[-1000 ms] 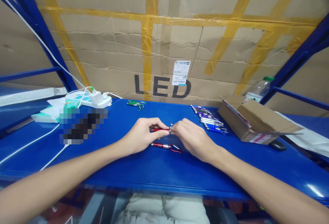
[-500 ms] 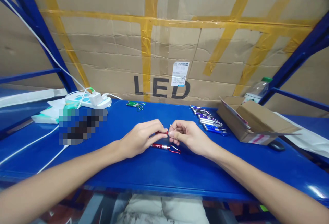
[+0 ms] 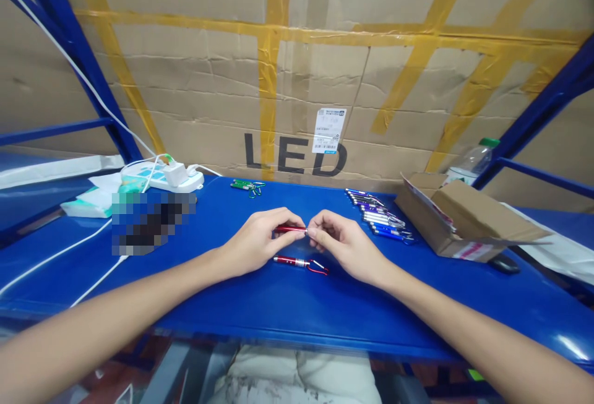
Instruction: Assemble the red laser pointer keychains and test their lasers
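My left hand (image 3: 260, 238) pinches a slim red keychain flashlight (image 3: 290, 229) between thumb and fingers, its body lying crosswise above the table. At its right end my right hand (image 3: 346, 244) is closed, thumb against fingertips; these fingers hide that end and any clip on it. Just below the hands, a second red keychain flashlight (image 3: 292, 261) rests on the blue table (image 3: 297, 311), with a red carabiner clip at its right end. To the right lies a row of several similar flashlights (image 3: 378, 215) in blue, purple, black and silver. Green ones (image 3: 248, 186) lie at the back.
An open cardboard box (image 3: 468, 224) stands at the right, with a dark mouse-like object (image 3: 505, 264) beside it and a plastic bottle (image 3: 477, 159) behind. A white power strip (image 3: 179, 181) with cables is at the left, near a blurred-out dark item (image 3: 155, 224). Taped cardboard (image 3: 208, 94) walls the back.
The hands have risen slightly, and more of the held red flashlight's body shows between the left fingers. The other red flashlight still lies on the table. The view has shifted a little.
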Motion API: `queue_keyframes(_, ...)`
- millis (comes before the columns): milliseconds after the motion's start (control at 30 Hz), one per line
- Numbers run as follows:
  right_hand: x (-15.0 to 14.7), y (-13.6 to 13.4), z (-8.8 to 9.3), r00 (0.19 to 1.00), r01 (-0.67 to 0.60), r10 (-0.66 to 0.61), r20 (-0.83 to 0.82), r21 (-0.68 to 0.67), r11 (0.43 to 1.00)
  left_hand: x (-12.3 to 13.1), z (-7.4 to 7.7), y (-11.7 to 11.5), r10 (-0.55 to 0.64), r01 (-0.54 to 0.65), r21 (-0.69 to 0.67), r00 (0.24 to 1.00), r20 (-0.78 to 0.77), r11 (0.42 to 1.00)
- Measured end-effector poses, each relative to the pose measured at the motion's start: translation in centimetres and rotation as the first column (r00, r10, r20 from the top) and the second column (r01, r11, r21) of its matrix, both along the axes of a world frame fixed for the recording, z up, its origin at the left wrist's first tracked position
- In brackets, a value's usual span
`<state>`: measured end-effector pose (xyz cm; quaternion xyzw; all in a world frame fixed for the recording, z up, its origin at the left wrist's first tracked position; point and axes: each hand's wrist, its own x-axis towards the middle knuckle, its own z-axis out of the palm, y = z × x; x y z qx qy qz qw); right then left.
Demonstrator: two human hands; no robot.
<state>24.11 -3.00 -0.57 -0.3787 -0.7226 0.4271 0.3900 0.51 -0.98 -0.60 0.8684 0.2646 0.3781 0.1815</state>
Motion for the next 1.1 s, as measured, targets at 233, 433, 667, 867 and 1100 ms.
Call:
queue_keyframes(233,0.2,0.3,0.1,0.996,-0.039,0.032,-0.087,-0.081,0.996,-0.1,0.2,-0.1,0.017,-0.011,0.094,0.998,-0.068,0.995)
queue_keyframes(433,0.7,-0.1,0.1,0.988,0.042,-0.074,0.134,0.23,0.972,-0.2,0.3,-0.1,0.051,-0.043,0.117,0.997,-0.06,0.992)
queue_keyframes(667,1.5,0.1,-0.3,0.926,-0.134,-0.15,0.348,0.67,0.73,-0.2,0.1,0.0,0.014,-0.007,0.083,0.996,-0.087,0.996)
queue_keyframes(867,1.7,0.3,-0.5,0.902,-0.202,-0.166,0.398,0.731,0.652,-0.3,0.0,0.0,-0.026,0.031,0.06,0.996,-0.089,0.998)
queue_keyframes(1100,1.8,0.7,-1.0,0.893,-0.232,-0.167,0.417,0.746,0.624,0.0,-0.2,0.0,-0.054,0.049,-0.092,0.997,-0.06,0.995)
